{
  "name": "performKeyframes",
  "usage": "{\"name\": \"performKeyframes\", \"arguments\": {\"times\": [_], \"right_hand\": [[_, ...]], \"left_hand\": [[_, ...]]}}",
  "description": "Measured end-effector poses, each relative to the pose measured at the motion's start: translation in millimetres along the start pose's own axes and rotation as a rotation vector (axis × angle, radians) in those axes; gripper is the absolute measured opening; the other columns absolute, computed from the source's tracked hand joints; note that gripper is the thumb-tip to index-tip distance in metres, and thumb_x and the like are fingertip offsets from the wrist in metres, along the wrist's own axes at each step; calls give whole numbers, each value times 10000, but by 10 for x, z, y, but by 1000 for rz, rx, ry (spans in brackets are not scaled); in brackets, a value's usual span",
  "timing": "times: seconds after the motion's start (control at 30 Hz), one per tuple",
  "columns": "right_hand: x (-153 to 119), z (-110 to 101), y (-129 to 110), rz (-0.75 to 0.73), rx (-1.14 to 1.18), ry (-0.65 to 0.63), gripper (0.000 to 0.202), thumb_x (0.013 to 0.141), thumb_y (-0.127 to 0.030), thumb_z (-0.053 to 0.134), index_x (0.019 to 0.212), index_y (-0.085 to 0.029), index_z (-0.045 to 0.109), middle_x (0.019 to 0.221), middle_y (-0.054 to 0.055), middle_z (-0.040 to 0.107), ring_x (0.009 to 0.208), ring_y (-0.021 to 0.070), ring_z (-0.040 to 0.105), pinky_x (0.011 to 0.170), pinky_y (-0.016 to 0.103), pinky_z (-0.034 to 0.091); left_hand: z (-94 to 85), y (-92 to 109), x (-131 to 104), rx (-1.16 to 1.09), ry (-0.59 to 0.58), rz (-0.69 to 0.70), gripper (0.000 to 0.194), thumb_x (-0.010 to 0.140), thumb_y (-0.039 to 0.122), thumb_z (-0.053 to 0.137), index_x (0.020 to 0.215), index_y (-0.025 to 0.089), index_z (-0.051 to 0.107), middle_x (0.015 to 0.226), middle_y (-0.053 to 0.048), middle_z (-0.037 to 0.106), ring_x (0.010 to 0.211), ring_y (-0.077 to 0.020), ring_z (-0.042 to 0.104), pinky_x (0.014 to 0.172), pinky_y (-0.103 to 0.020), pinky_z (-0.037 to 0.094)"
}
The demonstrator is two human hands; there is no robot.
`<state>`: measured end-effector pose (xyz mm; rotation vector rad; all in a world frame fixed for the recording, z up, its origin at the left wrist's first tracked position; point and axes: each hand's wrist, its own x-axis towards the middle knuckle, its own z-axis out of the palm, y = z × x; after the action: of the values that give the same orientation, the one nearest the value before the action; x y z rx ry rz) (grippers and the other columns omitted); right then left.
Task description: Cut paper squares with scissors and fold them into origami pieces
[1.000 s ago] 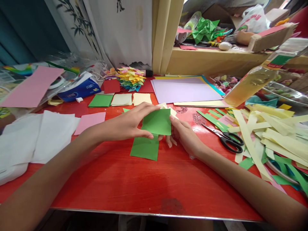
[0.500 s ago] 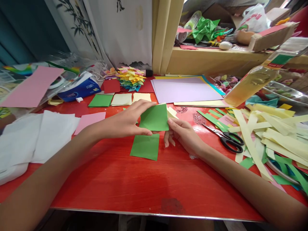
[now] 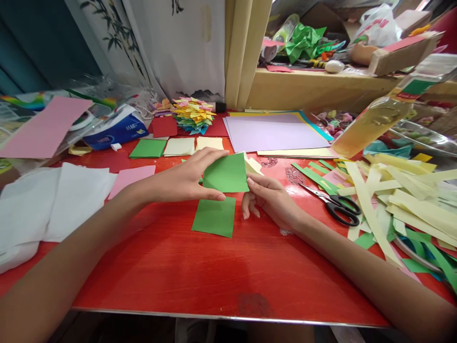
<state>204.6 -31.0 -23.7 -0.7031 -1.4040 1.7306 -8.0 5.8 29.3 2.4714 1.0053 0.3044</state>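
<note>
My right hand pinches the right edge of a green paper square, which is tilted up over the table. Spread around the left side of that square is my left hand, fingers along its top and thumb just below its lower edge. Whether the left palm touches the paper is hard to see. A second green square lies flat on the red table below the hands. Behind the raised square, pale yellow paper shows near my right fingers.
Black-handled scissors lie on the right beside a heap of paper strips. A bottle leans behind them. Square stacks, a lilac sheet and folded paper pieces sit at the back. White tissues are left.
The raised green square has tilted slightly and slid a little left, deeper between my left thumb and fingers. Both hands stay nearly in place.
</note>
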Motion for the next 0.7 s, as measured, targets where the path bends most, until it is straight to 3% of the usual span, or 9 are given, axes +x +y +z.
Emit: {"name": "performKeyframes", "arguments": {"times": [0.27,0.47,0.7], "right_hand": [[11,7,-2,-26,73,11,275,861,-212,442,1093,-153,577,548,3,610,493,123,611,370,178,353],[29,22,34,15,-45,71,317,797,-108,433,1083,-146,564,531,-19,609,468,95,582,392,163,376],[27,23,55,33,-99,130,306,838,-180,449,1136,-182,516,539,-43,572,435,82,540,396,181,383]], "left_hand": [[-11,27,-15,24,-5,-5,810,712,569,556,1376,279,196,1416,-52,259,1257,-263,314,934,-314,375],[38,68,-12,30,13,68,729,740,534,545,1358,296,239,1381,-60,310,1233,-266,341,933,-344,381],[98,97,-3,16,-14,103,664,799,410,529,1371,284,218,1362,-60,345,1203,-229,382,923,-315,387]]}}
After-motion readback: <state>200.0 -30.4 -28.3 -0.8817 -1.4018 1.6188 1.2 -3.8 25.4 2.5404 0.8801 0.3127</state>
